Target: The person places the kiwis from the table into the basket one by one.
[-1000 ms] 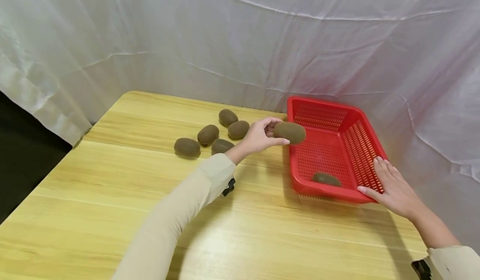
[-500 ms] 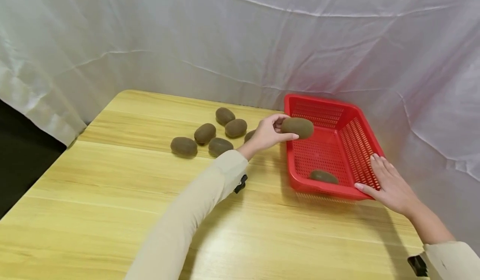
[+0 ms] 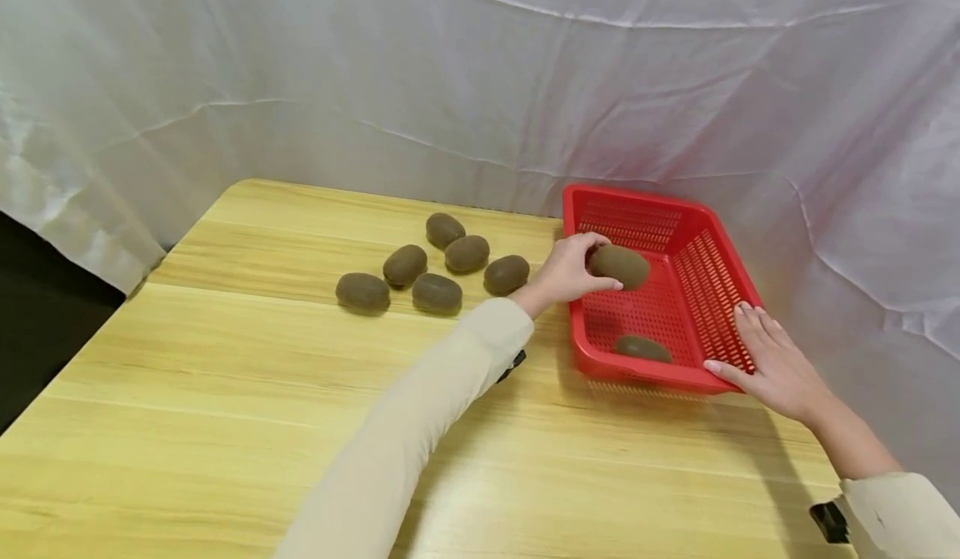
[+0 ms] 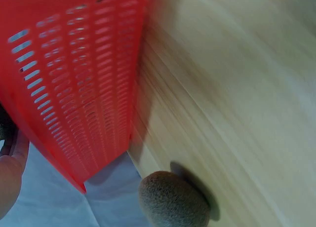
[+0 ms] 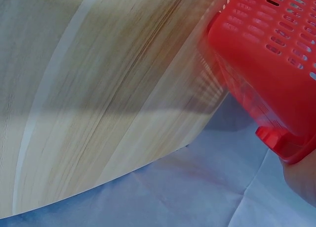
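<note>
My left hand point(image 3: 568, 274) pinches a brown kiwi point(image 3: 624, 267) between thumb and fingers, above the left side of the red basket point(image 3: 628, 369). At the left edge of the left wrist view, part of this hand point(image 4: 11, 175) and a dark bit of the kiwi point(image 4: 6, 127) show. Another kiwi point(image 3: 643, 348) lies inside the basket near its front wall. At the basket's front right corner rests my right hand point(image 3: 783, 376), fingers straight along the side rim and thumb on the front rim. Its palm side is hidden in the head view.
Several kiwis lie loosely grouped left of the basket; the nearest kiwi point(image 3: 507, 275) is beside my left wrist. The basket stands on a wooden table point(image 3: 247, 409) near its back edge. A pale cloth point(image 3: 420, 67) hangs behind the table.
My left hand has carried the kiwi rightward, from the basket's left rim to over its inside. The right hand stays at the basket's corner. The view has shifted slightly.
</note>
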Available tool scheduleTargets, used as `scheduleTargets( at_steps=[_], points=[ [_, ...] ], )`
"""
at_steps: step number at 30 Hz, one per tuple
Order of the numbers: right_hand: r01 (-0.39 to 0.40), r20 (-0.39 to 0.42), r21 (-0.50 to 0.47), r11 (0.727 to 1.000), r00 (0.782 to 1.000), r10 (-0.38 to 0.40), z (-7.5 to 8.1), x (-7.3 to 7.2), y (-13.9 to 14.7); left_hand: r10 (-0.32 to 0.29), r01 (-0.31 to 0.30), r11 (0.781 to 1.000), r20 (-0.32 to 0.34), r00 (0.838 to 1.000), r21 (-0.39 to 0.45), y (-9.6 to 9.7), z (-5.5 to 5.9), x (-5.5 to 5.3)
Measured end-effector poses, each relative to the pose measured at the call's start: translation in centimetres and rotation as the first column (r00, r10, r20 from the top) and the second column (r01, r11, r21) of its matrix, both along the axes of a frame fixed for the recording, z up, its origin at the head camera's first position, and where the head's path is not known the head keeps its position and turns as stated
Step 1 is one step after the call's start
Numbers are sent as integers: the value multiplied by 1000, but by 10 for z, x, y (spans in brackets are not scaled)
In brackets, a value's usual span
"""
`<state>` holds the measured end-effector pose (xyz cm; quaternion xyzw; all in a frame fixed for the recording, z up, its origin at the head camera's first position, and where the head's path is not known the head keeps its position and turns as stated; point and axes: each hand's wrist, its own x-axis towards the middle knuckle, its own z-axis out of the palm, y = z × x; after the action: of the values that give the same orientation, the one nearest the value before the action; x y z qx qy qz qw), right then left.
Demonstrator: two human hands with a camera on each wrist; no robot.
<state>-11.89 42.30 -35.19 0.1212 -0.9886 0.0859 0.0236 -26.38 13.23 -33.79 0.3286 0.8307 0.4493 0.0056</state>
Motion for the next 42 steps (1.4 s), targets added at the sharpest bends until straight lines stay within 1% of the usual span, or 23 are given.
scheduleTargets(
  at_steps=[2, 5, 7, 9, 12, 16, 17, 19, 21, 22, 24, 25, 27, 29, 30, 32, 35, 36, 37, 38, 39, 42],
  points=[
    [0, 1, 3, 1000, 1000, 0, 0, 0, 0, -13, 7, 996, -66, 998, -92, 4, 1, 1],
    [4, 2, 6, 1000, 1000, -4, 1, 0, 0, -49, 25, 982, -125, 991, -187, 10, 3, 2],
    [3, 4, 7, 1000, 1000, -3, 1, 0, 0, -79, 40, 969, -152, 985, -245, 13, 4, 4],
    [1, 6, 7, 1000, 1000, -1, 1, 0, 0, -115, 60, 949, -162, 980, -308, 16, 4, 5],
    [1, 6, 10, 1000, 1000, -1, 2, 0, -1, -161, 86, 914, -159, 974, -396, 19, 3, 7],
    [6, 1, 15, 1000, 1000, -6, 2, 0, -2, -197, 112, 862, -124, 972, -494, 23, 4, 10],
    [7, 1, 17, 1000, 1000, -7, 2, 0, -3, -204, 118, 845, -112, 972, -521, 24, 4, 11],
    [8, -2, 20, 1000, 1000, -8, 2, 0, -3, -221, 127, 804, -93, 971, -581, 26, 5, 13],
    [11, -3, 21, 1000, 1000, -11, 1, 1, -2, -237, 131, 767, -87, 968, -629, 29, 5, 14],
    [11, -4, 22, 1000, 1000, -11, 1, 1, -2, -243, 129, 752, -89, 966, -647, 30, 4, 14],
    [13, -5, 23, 1000, 1000, -12, 1, 1, -2, -250, 124, 732, -94, 964, -670, 31, 4, 15],
    [14, -4, 21, 1000, 1000, -14, 2, 2, -2, -250, 122, 730, -96, 964, -673, 31, 4, 15],
    [16, -2, 18, 1000, 1000, -16, 2, 2, -3, -248, 117, 733, -103, 963, -670, 32, 4, 15],
    [23, 3, 12, 1000, 1000, -23, 2, 2, -3, -245, 105, 748, -125, 961, -655, 30, 3, 15],
    [24, 4, 9, 1000, 1000, -24, 1, 1, -3, -238, 98, 765, -139, 961, -636, 29, 3, 15],
    [25, 6, 7, 1000, 1000, -25, 0, 1, -3, -218, 83, 815, -170, 961, -574, 25, 2, 14],
    [17, 7, 3, 1000, 1000, -17, 0, 1, -3, -164, 53, 899, -222, 961, -435, 16, 3, 14],
    [15, 5, 2, 1000, 1000, -15, 0, 0, -3, -144, 50, 925, -226, 963, -377, 12, 4, 14],
    [14, 4, -1, 1000, 1000, -14, 0, 0, -3, -126, 44, 943, -232, 965, -329, 8, 4, 14],
    [11, 2, -1, 1000, 1000, -11, 0, 0, -3, -109, 38, 957, -237, 965, -288, 4, 5, 14],
    [9, 0, -1, 1000, 1000, -9, 0, 0, -2, -95, 30, 966, -242, 966, -258, 0, 5, 14],
    [8, -4, 1, 1000, 1000, -8, 1, 0, -1, -65, 19, 981, -235, 970, -194, -13, 6, 16]
  ],
)
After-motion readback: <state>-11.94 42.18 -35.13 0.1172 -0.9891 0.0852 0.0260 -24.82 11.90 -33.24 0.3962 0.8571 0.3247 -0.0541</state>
